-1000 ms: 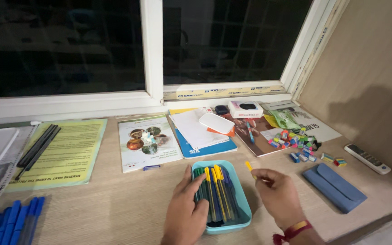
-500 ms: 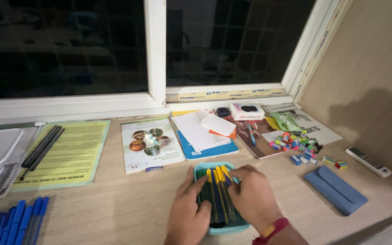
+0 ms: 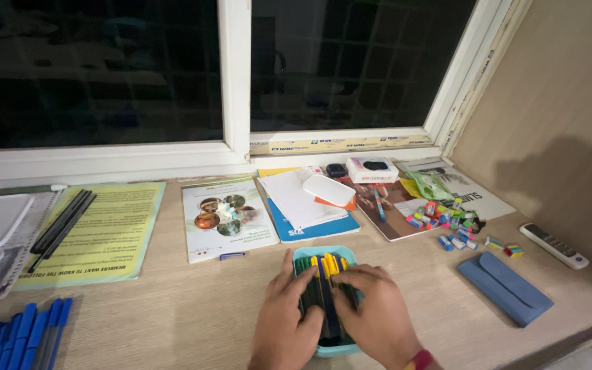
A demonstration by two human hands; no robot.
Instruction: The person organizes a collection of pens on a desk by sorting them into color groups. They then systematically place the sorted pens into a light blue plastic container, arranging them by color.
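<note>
A light teal tray (image 3: 323, 255) lies on the wooden desk (image 3: 173, 301) near its front edge. It holds several pens and pencils (image 3: 325, 273) in yellow, green and dark colours. My left hand (image 3: 288, 322) rests on the tray's left side, fingers spread over the pens. My right hand (image 3: 375, 315) lies over the tray's right half, fingertips pressing on the pens. A red band is on the right wrist. Neither hand lifts anything.
Blue pens (image 3: 18, 336) lie at the front left. A yellow leaflet (image 3: 101, 229) carries black pens (image 3: 63, 219). Booklets, a white case (image 3: 329, 190), small coloured erasers (image 3: 447, 219), a blue pouch (image 3: 505, 288) and a remote (image 3: 553, 244) sit along the window side and right.
My right hand came from the tray's right side, where it held a yellow pencil, onto the pens in the tray. The left hand stayed on the tray.
</note>
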